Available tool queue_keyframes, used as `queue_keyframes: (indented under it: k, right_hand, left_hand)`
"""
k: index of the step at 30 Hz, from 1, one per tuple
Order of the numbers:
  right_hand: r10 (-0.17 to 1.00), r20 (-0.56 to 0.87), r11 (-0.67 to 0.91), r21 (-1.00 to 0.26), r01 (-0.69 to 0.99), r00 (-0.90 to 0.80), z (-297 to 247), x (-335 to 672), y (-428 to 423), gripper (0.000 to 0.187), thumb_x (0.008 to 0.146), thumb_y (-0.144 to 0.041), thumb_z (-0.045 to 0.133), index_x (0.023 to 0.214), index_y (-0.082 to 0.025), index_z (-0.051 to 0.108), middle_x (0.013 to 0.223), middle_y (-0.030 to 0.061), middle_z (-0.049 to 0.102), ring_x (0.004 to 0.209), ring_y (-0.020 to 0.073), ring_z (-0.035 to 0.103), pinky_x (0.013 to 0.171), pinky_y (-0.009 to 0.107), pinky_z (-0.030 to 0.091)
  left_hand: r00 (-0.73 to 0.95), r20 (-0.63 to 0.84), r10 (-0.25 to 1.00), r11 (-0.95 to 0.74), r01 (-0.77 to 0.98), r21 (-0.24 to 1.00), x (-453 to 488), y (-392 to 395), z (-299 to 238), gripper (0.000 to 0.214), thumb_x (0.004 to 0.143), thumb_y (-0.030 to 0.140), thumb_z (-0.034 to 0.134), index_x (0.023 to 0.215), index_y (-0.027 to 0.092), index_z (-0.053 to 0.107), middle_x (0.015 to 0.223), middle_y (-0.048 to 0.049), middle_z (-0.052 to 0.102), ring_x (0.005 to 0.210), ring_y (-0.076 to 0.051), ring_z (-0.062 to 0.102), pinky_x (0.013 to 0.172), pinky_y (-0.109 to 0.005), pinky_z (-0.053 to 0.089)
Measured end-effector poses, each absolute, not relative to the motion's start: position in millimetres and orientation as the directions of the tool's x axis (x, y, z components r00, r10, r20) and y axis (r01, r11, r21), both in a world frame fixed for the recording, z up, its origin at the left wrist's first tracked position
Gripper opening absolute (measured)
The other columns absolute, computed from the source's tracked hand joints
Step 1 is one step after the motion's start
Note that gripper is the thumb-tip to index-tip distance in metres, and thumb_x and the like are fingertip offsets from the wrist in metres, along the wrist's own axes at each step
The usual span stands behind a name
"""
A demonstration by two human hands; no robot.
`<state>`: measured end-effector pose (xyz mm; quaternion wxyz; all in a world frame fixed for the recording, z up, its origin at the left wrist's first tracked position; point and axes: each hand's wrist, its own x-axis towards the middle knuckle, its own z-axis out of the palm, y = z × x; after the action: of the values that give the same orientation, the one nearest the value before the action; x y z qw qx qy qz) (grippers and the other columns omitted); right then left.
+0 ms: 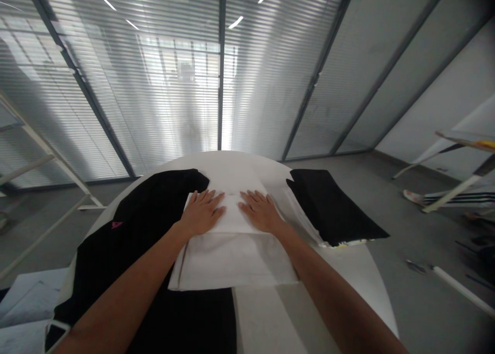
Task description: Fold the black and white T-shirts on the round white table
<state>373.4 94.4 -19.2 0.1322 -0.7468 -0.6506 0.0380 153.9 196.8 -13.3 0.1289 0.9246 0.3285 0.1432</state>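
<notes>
A folded white cloth garment (pixel 235 261) lies in the middle of the round white table (pixel 235 165), its far part folded over toward me. My left hand (pixel 201 212) rests flat on the left of that fold, fingers spread. On its right side my right hand (pixel 261 209) also lies flat, fingers stretched out and pointing away from me. Both palms touch the white cloth, and neither grips anything. A black garment (pixel 135 225) with a small pink mark spreads over the table's left side, partly beneath the white one and my left forearm.
To the right, folded black cloth (pixel 334 204) lies over white fabric and overhangs the table edge. A pale metal frame (pixel 50 158) stands at the left, with papers (pixel 34 297) below it. Glass panels with blinds (pixel 266 85) rise behind. Another person's striped leg (pixel 460 198) shows at right.
</notes>
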Motion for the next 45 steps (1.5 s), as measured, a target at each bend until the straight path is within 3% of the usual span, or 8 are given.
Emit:
queue_keyframes:
  k: [7, 14, 21, 28, 33, 38, 41, 45]
  right_hand:
    - [0.965, 0.112, -0.196, -0.297, 0.934, 0.238, -21, 394, 93, 0.052, 0.1, -0.053, 0.026, 0.142, -0.03, 0.046, 0.151, 0.0053, 0.043, 0.139, 0.0293, 0.035, 0.112, 0.054, 0.021]
    - [0.938, 0.226, -0.196, -0.285, 0.938, 0.265, -16, 391, 91, 0.042, 0.099, -0.051, 0.034, 0.119, -0.026, 0.061, 0.128, 0.0066, 0.062, 0.121, 0.0239, 0.052, 0.105, 0.042, 0.031]
    - [0.934, 0.25, -0.206, -0.204, 0.957, 0.255, -15, 390, 91, 0.039, 0.098, -0.049, 0.037, 0.115, -0.025, 0.063, 0.122, 0.0085, 0.063, 0.114, 0.0241, 0.055, 0.101, 0.04, 0.036]
    - [0.967, 0.202, -0.084, -0.317, 0.945, 0.153, -6, 410, 94, 0.035, 0.093, -0.046, 0.05, 0.113, -0.02, 0.062, 0.115, 0.0083, 0.065, 0.109, 0.022, 0.058, 0.099, 0.034, 0.04]
    - [0.99, 0.061, -0.086, -0.446, 0.891, 0.126, 12, 426, 88, 0.041, 0.088, -0.047, 0.057, 0.118, -0.019, 0.063, 0.123, 0.0101, 0.063, 0.114, 0.0242, 0.059, 0.102, 0.036, 0.04]
    - [0.989, -0.097, -0.144, -0.487, 0.861, 0.11, 25, 438, 82, 0.051, 0.082, -0.048, 0.064, 0.124, -0.019, 0.063, 0.133, 0.0119, 0.06, 0.121, 0.0284, 0.056, 0.106, 0.038, 0.039]
    - [0.988, -0.128, -0.135, -0.502, 0.854, 0.081, 28, 443, 81, 0.052, 0.08, -0.049, 0.066, 0.121, -0.018, 0.065, 0.129, 0.0129, 0.063, 0.116, 0.0296, 0.06, 0.104, 0.039, 0.042]
    - [0.996, -0.019, -0.081, -0.512, 0.855, 0.083, 34, 444, 80, 0.043, 0.079, -0.045, 0.067, 0.112, -0.017, 0.068, 0.119, 0.0128, 0.067, 0.107, 0.0286, 0.063, 0.098, 0.04, 0.045]
  left_hand:
    - [0.671, 0.107, 0.733, -0.633, 0.617, 0.467, 138, 212, -14, 0.06, 0.093, 0.057, 0.036, 0.145, 0.029, 0.044, 0.153, -0.012, 0.037, 0.142, -0.038, 0.025, 0.112, -0.059, 0.012]
    - [0.558, 0.152, 0.816, -0.553, 0.678, 0.484, 126, 231, -11, 0.048, 0.093, 0.051, 0.037, 0.124, 0.025, 0.063, 0.129, -0.0129, 0.059, 0.124, -0.035, 0.046, 0.106, -0.053, 0.026]
    - [0.568, 0.2, 0.798, -0.595, 0.69, 0.412, 126, 235, -10, 0.038, 0.093, 0.045, 0.039, 0.111, 0.026, 0.067, 0.116, -0.0079, 0.062, 0.116, -0.031, 0.048, 0.098, -0.05, 0.034]
    - [0.576, 0.332, 0.747, -0.584, 0.329, 0.742, 117, 247, -10, 0.027, 0.078, 0.036, 0.06, 0.098, 0.021, 0.068, 0.104, -0.0045, 0.064, 0.102, -0.023, 0.058, 0.098, -0.038, 0.04]
    - [0.534, 0.105, 0.839, -0.253, 0.21, 0.944, 116, 249, -4, 0.044, 0.069, 0.032, 0.064, 0.111, 0.018, 0.067, 0.11, -0.0064, 0.066, 0.099, -0.026, 0.061, 0.086, -0.037, 0.047]
    - [0.567, -0.147, 0.811, 0.02, 0.224, 0.974, 116, 246, 7, 0.051, 0.065, 0.033, 0.073, 0.112, 0.015, 0.067, 0.102, -0.0083, 0.069, 0.088, -0.026, 0.065, 0.075, -0.036, 0.049]
    - [0.629, -0.173, 0.758, 0.08, 0.174, 0.981, 115, 243, 11, 0.041, 0.064, 0.032, 0.077, 0.099, 0.013, 0.068, 0.092, -0.0074, 0.07, 0.079, -0.023, 0.066, 0.068, -0.033, 0.051]
    - [0.623, -0.107, 0.775, 0.019, 0.147, 0.989, 113, 240, 17, 0.04, 0.066, 0.032, 0.079, 0.1, 0.016, 0.067, 0.082, -0.0026, 0.066, 0.061, -0.013, 0.059, 0.047, -0.022, 0.043]
